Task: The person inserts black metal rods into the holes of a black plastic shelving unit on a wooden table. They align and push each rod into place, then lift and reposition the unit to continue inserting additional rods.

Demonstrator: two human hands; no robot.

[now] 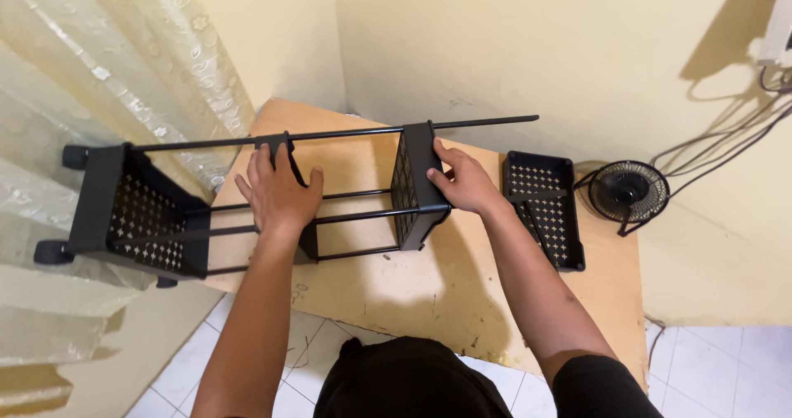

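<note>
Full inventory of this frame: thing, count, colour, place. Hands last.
Rolling cart frame: 1, black metal, lying on its side across the table and overhanging its left edge.
Perforated baskets on the frame: 3, black; wheeled end basket at far left, middle basket under the left hand, third basket at centre.
Loose basket: 1, black, flat on the table at right.
Table: 1, light wood, in the room corner.
Small fan: 1, black, right of the table by the wall.
Curtain: 1, cream lace, left.
Cables: several, dark, right wall.
Left hand: 1, gripping the middle basket.
Right hand: 1, gripping the third basket.
</note>
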